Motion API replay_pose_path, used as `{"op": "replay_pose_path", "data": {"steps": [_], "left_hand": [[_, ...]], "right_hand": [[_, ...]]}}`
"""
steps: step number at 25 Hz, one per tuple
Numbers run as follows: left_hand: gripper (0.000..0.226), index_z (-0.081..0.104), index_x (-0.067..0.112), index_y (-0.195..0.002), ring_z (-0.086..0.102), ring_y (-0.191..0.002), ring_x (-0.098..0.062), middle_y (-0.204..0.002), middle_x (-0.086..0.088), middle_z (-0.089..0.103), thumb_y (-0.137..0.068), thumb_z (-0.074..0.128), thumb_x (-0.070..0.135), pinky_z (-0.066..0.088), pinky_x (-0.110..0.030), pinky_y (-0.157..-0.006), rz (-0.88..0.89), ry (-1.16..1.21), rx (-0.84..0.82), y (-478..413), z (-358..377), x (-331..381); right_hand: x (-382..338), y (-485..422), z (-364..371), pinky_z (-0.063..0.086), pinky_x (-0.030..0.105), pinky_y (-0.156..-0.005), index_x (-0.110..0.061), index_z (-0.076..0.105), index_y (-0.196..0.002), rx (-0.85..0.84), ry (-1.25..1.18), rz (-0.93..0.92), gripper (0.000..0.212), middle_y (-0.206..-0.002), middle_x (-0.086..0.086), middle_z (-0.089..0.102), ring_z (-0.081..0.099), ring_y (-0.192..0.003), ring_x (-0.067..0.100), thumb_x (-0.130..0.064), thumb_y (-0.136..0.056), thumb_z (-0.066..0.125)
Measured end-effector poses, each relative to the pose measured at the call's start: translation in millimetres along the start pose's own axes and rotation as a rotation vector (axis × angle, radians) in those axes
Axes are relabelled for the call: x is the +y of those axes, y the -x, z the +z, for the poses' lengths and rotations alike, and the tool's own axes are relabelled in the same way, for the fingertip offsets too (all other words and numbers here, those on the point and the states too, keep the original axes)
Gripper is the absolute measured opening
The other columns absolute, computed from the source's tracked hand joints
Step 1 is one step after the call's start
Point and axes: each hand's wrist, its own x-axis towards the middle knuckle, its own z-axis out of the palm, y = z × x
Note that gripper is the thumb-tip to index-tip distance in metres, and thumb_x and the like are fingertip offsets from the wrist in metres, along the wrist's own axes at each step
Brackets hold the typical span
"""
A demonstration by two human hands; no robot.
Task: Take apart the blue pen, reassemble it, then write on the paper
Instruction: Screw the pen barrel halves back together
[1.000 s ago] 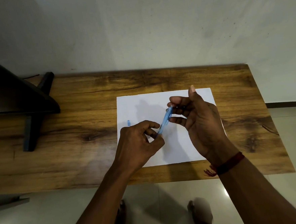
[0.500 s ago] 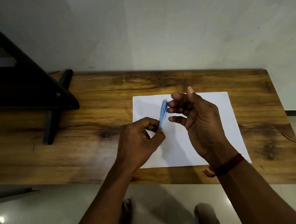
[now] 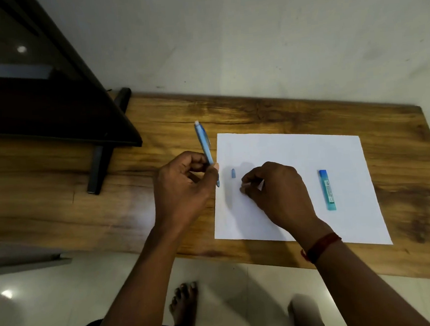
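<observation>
My left hand (image 3: 185, 185) grips the blue pen (image 3: 204, 148) near its lower end, and the pen stands almost upright with its white top pointing away from me. My right hand (image 3: 274, 191) rests on the white paper (image 3: 297, 157) with its fingertips pinched on something small and pale that I cannot identify. A small blue pen piece (image 3: 233, 173) lies on the paper between my hands. A blue rectangular lead case (image 3: 327, 189) lies further right on the paper.
The paper lies on a wooden table (image 3: 161, 217) against a pale wall. A dark stand with a black foot (image 3: 99, 168) occupies the table's left end. My bare foot (image 3: 183, 305) is on the tiled floor below the table's front edge.
My right hand has let go of the pen and dropped onto the paper. My left hand keeps the pen and has swung it to the left of the paper. The camera shifted.
</observation>
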Motion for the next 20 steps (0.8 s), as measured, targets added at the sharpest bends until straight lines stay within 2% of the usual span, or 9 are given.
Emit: {"op": "replay_pose_path", "data": {"steps": [5, 9, 11, 13, 16, 18, 20], "left_hand": [[0.016, 0.070, 0.022, -0.092, 0.068, -0.068, -0.004, -0.080, 0.011, 0.071, -0.078, 0.074, 0.028, 0.061, -0.036, -0.060, -0.002, -0.061, -0.056, 1.6, 1.8, -5.7], [0.020, 0.071, 0.025, -0.098, 0.066, -0.073, 0.000, -0.079, 0.018, 0.068, -0.079, 0.074, 0.030, 0.061, -0.033, -0.064, 0.038, -0.135, -0.092, 3.6, 3.4, -6.8], [0.022, 0.072, 0.025, -0.100, 0.065, -0.075, 0.003, -0.077, 0.023, 0.065, -0.079, 0.074, 0.029, 0.060, -0.029, -0.064, 0.057, -0.153, -0.096, 3.7, 4.0, -6.0], [0.024, 0.072, 0.023, -0.102, 0.065, -0.074, 0.002, -0.076, 0.020, 0.066, -0.079, 0.074, 0.029, 0.059, -0.026, -0.064, 0.064, -0.165, -0.104, 3.7, 5.6, -5.3], [0.024, 0.073, 0.024, -0.102, 0.065, -0.070, 0.000, -0.077, 0.017, 0.068, -0.079, 0.074, 0.030, 0.059, -0.027, -0.063, 0.055, -0.174, -0.134, 5.5, 8.9, -3.0], [0.023, 0.073, 0.026, -0.101, 0.065, -0.068, -0.003, -0.076, 0.018, 0.068, -0.079, 0.074, 0.031, 0.059, -0.029, -0.061, 0.043, -0.173, -0.171, 7.6, 11.9, -0.6], [0.021, 0.074, 0.028, -0.099, 0.063, -0.065, -0.005, -0.075, 0.019, 0.067, -0.078, 0.075, 0.030, 0.058, -0.028, -0.059, 0.054, -0.192, -0.207, 9.2, 14.5, 1.7]], "right_hand": [[-2.1, -1.3, 2.1, 0.044, 0.022, -0.077, -0.020, 0.074, -0.103, 0.048, 0.022, 0.038, 0.025, -0.097, 0.001, 0.072, 0.061, -0.082, 0.013, -0.036, -0.084, 0.070], [-5.2, 0.7, 7.8, 0.046, 0.024, -0.078, -0.018, 0.074, -0.103, 0.059, 0.085, -0.010, 0.022, -0.096, 0.004, 0.072, 0.064, -0.085, 0.018, -0.032, -0.087, 0.067], [-4.7, 0.4, 8.3, 0.046, 0.023, -0.077, -0.017, 0.074, -0.099, 0.057, 0.080, -0.026, 0.018, -0.094, 0.004, 0.072, 0.063, -0.082, 0.017, -0.029, -0.086, 0.068], [-4.5, -1.4, 5.7, 0.043, 0.016, -0.074, -0.016, 0.073, -0.094, 0.040, 0.014, -0.007, 0.013, -0.091, 0.002, 0.072, 0.059, -0.074, 0.010, -0.026, -0.085, 0.070], [-3.5, -5.9, -5.0, 0.039, 0.002, -0.064, -0.023, 0.071, -0.080, 0.087, -0.189, 0.092, 0.003, -0.076, -0.013, 0.068, 0.058, -0.062, 0.003, -0.023, -0.081, 0.074], [0.8, -8.0, -17.9, 0.048, 0.009, -0.057, -0.024, 0.071, -0.073, 0.173, -0.494, 0.243, 0.008, -0.068, -0.016, 0.069, 0.065, -0.067, 0.002, -0.019, -0.078, 0.076], [5.1, -8.1, -33.2, 0.051, 0.020, -0.055, -0.019, 0.075, -0.077, 0.224, -0.864, 0.357, 0.008, -0.074, -0.004, 0.074, 0.070, -0.067, 0.011, -0.011, -0.078, 0.076]]}}
